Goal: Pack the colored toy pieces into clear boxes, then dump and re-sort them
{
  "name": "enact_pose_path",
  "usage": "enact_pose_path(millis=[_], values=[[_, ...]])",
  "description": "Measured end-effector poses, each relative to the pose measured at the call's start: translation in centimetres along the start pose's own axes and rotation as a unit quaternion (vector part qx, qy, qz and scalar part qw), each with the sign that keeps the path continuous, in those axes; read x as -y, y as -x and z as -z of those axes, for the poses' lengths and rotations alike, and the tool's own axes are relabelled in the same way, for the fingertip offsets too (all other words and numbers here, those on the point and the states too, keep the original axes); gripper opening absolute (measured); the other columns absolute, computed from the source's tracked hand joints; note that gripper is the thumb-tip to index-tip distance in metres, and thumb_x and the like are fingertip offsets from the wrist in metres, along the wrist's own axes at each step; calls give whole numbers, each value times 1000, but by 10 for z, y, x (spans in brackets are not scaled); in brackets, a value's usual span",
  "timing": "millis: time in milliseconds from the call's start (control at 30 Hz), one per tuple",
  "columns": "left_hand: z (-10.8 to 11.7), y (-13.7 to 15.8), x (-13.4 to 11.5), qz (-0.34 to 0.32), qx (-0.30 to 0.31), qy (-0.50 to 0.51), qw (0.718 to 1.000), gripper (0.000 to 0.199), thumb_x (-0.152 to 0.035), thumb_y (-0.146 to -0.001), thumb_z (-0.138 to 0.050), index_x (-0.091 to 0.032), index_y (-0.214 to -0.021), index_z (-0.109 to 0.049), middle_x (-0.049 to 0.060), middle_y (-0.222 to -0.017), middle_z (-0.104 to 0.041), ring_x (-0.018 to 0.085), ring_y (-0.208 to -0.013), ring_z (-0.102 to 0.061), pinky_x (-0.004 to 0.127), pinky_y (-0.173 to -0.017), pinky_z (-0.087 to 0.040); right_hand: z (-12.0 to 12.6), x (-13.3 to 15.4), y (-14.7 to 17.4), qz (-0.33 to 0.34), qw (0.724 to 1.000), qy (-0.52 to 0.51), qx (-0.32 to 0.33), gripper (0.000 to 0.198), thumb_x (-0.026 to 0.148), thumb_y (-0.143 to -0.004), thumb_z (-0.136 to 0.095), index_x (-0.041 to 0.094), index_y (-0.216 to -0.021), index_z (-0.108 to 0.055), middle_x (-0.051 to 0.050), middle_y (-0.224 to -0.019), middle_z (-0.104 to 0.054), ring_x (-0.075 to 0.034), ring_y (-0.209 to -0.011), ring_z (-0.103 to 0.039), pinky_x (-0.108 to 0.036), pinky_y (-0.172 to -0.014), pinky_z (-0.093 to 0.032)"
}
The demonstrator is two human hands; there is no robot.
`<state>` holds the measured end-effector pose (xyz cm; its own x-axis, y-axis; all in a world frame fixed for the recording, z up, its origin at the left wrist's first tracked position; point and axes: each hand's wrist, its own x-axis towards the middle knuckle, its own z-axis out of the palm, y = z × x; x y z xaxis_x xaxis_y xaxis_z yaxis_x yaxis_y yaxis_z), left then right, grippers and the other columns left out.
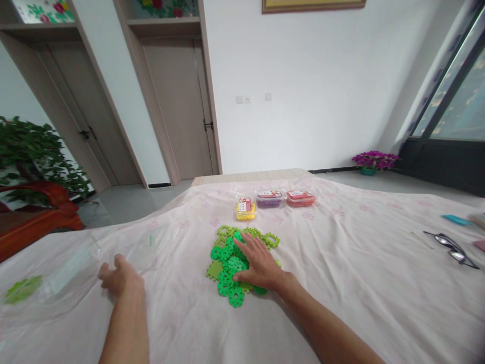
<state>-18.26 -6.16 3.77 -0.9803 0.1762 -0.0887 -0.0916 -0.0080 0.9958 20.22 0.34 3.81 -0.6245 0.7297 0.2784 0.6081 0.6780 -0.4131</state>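
A loose heap of green notched plastic discs and gear-shaped pieces [235,297] lies on the cloth before me. On the heap's right side rests my right hand [261,264], palm down, open, with its fingers spread; it covers part of the heap. My left hand [121,277] is off to the left, slightly blurred, with fingers bent and apart and nothing visible in them. Beside it lies clear plastic packaging [71,270], partly smeared, with light green pieces [23,289] at its far left. Another transparent piece [146,241] is just beyond the left hand.
Past the heap stand lidded clear boxes with yellow [245,210], purple [270,198] and red pieces [300,198]. Eyeglasses [450,248] and a blue item [456,220] lie at the right. A pale flowered cloth [333,303] covers the surface. A wooden chair [41,207] stands at left.
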Motion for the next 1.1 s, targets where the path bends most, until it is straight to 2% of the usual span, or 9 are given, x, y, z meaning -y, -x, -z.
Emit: enact_pose_path(millis=[133,300,533,633,733,833,900,967,1100], values=[[-4,-12,8,-33,-177,-117,977,52,-30,-80,-54,-20,-130,-47,16,-131,-54,38,-122,-56,60,-105,-41,-7,13,-2,-10,1000,14,2,70,50,-79,-74,28,-143,-53,-12,-150,-47,-33,-136,-43,-48,-113,-32],[-3,-17,17,-125,-221,-79,964,52,-11,-74,-49,-18,-125,-51,14,-132,-53,33,-126,-52,52,-107,-39,-6,4,-11,-14,996,-30,-83,36,20,-79,-68,22,-115,-68,-6,-105,-65,-22,-103,-59,-35,-95,-46],[-4,13,-11,-324,-238,-48,914,56,-9,-69,-50,-14,-124,-56,14,-128,-57,30,-122,-53,51,-108,-38,-7,-21,-23,-90,949,-160,-257,28,25,-83,-62,20,-109,-68,-7,-105,-68,-23,-101,-62,-39,-95,-48],[-18,50,-31,-433,-161,-7,887,49,-11,-77,-49,-13,-125,-58,13,-126,-59,27,-120,-53,45,-100,-46,-1,-37,-26,-136,916,-215,-311,35,35,-90,-51,19,-118,-65,-10,-117,-69,-25,-109,-62,-43,-101,-47],[-38,101,-38,-542,20,26,840,27,-15,-90,-45,-16,-108,-66,8,-111,-67,21,-109,-61,41,-100,-48,4,-54,-25,-157,909,-223,-316,45,40,-95,-41,17,-127,-62,-12,-127,-66,-25,-118,-61,-44,-106,-44],[-56,154,-26,-615,265,1,743,27,-14,-95,-43,-20,-103,-68,5,-102,-71,17,-102,-65,35,-96,-52,6,-68,-20,-179,923,-165,-298,50,42,-96,-37,16,-132,-60,-14,-133,-63,-25,-124,-58,-45,-110,-41],[-65,183,-11,-624,373,-92,681,27,-18,-96,-46,-22,-110,-69,6,-115,-71,19,-114,-62,39,-103,-49,6,-72,-15,-193,943,-96,-254,51,43,-97,-37,16,-133,-61,-15,-137,-61,-27,-130,-53,-45,-113,-37],[-69,202,6,-633,403,-199,631,28,-28,-95,-53,-26,-118,-69,6,-129,-67,27,-129,-54,52,-112,-41,6,-71,-10,-206,961,-24,-184,50,46,-99,-38,19,-134,-62,-14,-142,-57,-30,-137,-46,-49,-116,-32],[-71,215,28,-601,418,-315,604,38,-39,-92,-60,-29,-128,-66,8,-142,-59,37,-137,-45,67,-111,-33,10,-59,-4,-187,978,57,-71,52,55,-97,-44,31,-143,-55,-9,-157,-41,-37,-149,-25,-61,-118,-19]])
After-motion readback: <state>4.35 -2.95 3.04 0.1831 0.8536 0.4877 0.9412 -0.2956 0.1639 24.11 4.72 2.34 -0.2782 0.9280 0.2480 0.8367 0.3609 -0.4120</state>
